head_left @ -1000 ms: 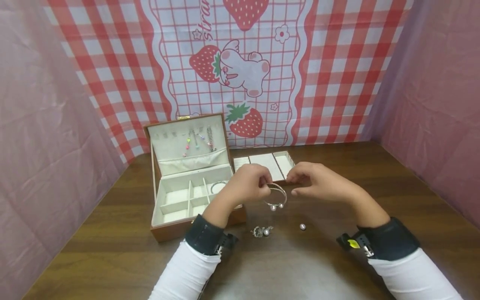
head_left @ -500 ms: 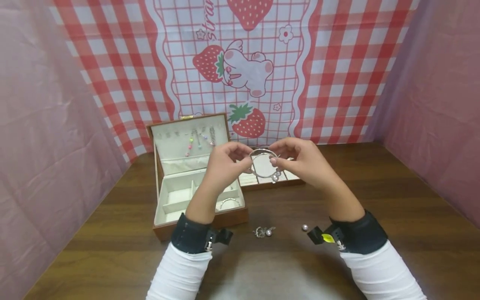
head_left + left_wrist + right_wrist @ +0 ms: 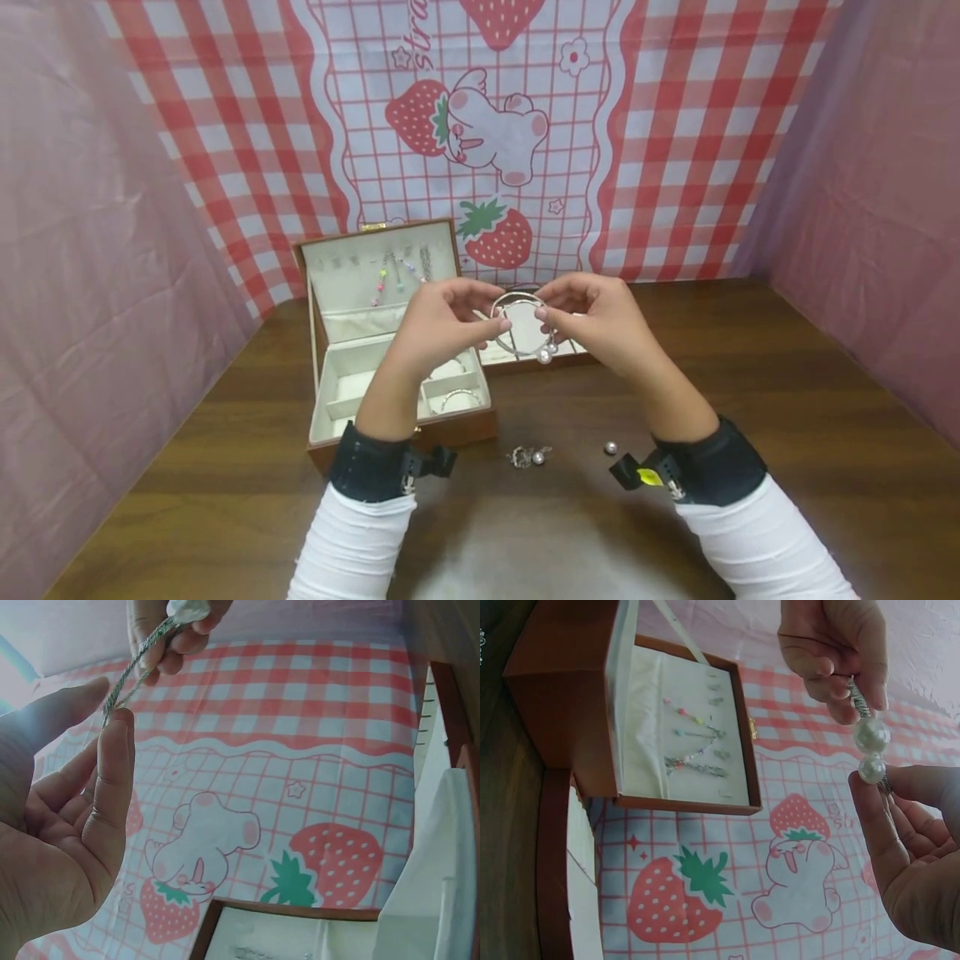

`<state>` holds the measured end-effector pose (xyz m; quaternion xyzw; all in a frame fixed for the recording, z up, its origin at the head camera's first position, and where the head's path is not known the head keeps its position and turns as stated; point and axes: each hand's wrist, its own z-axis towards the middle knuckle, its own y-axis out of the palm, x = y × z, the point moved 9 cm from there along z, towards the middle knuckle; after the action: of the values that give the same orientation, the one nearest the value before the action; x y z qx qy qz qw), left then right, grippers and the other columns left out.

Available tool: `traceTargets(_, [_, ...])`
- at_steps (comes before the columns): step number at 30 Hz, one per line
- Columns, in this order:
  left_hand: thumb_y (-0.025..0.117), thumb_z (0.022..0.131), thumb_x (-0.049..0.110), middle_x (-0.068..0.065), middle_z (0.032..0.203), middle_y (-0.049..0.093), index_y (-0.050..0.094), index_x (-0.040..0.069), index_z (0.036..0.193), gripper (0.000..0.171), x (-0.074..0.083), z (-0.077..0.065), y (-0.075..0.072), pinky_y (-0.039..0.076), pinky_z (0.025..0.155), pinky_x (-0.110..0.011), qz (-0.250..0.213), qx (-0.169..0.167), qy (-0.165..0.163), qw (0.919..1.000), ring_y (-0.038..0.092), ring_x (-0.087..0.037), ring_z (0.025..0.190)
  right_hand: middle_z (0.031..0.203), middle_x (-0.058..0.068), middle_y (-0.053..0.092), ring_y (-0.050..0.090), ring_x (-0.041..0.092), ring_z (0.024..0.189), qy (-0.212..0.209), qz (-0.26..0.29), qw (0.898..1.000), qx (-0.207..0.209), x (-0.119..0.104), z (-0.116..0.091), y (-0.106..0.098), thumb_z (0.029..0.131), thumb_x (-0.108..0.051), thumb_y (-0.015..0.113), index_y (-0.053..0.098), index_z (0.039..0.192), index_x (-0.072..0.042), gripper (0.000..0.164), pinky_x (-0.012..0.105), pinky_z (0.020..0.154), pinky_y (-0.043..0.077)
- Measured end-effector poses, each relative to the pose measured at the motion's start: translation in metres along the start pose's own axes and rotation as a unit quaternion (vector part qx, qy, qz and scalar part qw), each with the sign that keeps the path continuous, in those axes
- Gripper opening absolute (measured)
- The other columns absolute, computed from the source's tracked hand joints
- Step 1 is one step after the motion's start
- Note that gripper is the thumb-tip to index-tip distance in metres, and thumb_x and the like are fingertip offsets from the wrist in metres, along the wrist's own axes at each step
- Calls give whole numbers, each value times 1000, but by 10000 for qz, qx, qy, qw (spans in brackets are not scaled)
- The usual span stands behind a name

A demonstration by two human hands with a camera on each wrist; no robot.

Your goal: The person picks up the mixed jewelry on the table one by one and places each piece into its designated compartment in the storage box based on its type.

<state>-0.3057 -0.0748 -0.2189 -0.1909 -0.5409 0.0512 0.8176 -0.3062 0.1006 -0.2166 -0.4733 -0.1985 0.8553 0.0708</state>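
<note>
A silver bangle (image 3: 517,353) with two pearl ends (image 3: 871,736) is held up over the table. My left hand (image 3: 442,325) pinches its left side between thumb and fingers. On the opposite side, near the pearls, my right hand (image 3: 600,321) pinches it as well. The left wrist view shows the twisted band (image 3: 139,658) nearly edge-on between both hands. Behind the hands, a brown jewelry tray (image 3: 570,361) is partly hidden. An open jewelry box (image 3: 465,429) stands to the left, with another bangle (image 3: 459,392) in a front compartment.
Bead necklaces (image 3: 380,287) hang inside the raised box lid (image 3: 337,287). In front of the box lie a small silver cluster with a pearl (image 3: 529,457) and, further right, a single pearl piece (image 3: 611,448). A strawberry-print cloth (image 3: 675,167) backs the wooden table (image 3: 750,375).
The left hand has raised the bangle from lower down. My right hand, apart from it a second ago, has come in and now grips its other side.
</note>
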Motion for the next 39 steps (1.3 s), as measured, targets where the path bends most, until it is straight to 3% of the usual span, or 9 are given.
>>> traceTargets(8, [78,83,15,-7,93,70,71,6,108,28,0,-8,-24,58,66,-37,183,60,-222,9996,69,-23,74,87,13,70,68,20,72,105,-19,9999,-97,4,1,13,87,-8,73,68,102,1,18,31,62,58])
traceTargets(15, [77,85,14,-12,103,69,68,2,110,29,-10,-20,-68,58,69,-33,345,359,-559,9972,67,-23,84,87,14,70,68,21,73,229,106,9993,-282,9,2,24,88,-7,72,68,102,3,17,36,63,59])
traceTargets(21, [72,90,20,-14,105,68,66,-1,112,31,-34,-39,-112,57,69,-33,1051,586,-1034,9873,66,-21,82,88,16,70,68,20,72,254,92,9993,-255,11,4,26,88,-6,71,68,103,6,20,32,61,58])
traceTargets(25, [70,91,25,-14,98,67,65,-1,114,35,-54,-54,-136,56,67,-34,1683,538,-1335,9752,64,-19,75,88,17,70,68,20,71,353,170,9990,-232,16,5,28,88,-6,72,67,104,7,21,33,60,58])
traceTargets(29, [70,91,22,-18,101,64,59,-6,119,42,-76,-63,-156,57,67,-35,1964,333,-1468,9689,63,-20,74,89,20,69,67,20,70,450,391,9977,-313,20,8,34,88,-5,71,67,104,7,20,36,60,59])
traceTargets(33, [71,90,18,-27,117,53,44,-13,126,55,-105,-67,-174,59,69,-37,1671,55,-1758,9701,64,-28,88,89,18,69,67,20,70,495,614,9961,-385,21,13,43,88,-4,71,67,104,7,20,37,60,59])
traceTargets(39, [69,89,13,-39,136,31,12,-14,146,85,-155,-76,-182,58,74,-48,536,-410,-2332,9701,52,-43,112,92,19,69,68,24,74,738,911,9913,-590,23,23,60,88,-4,70,66,107,7,22,39,63,59])
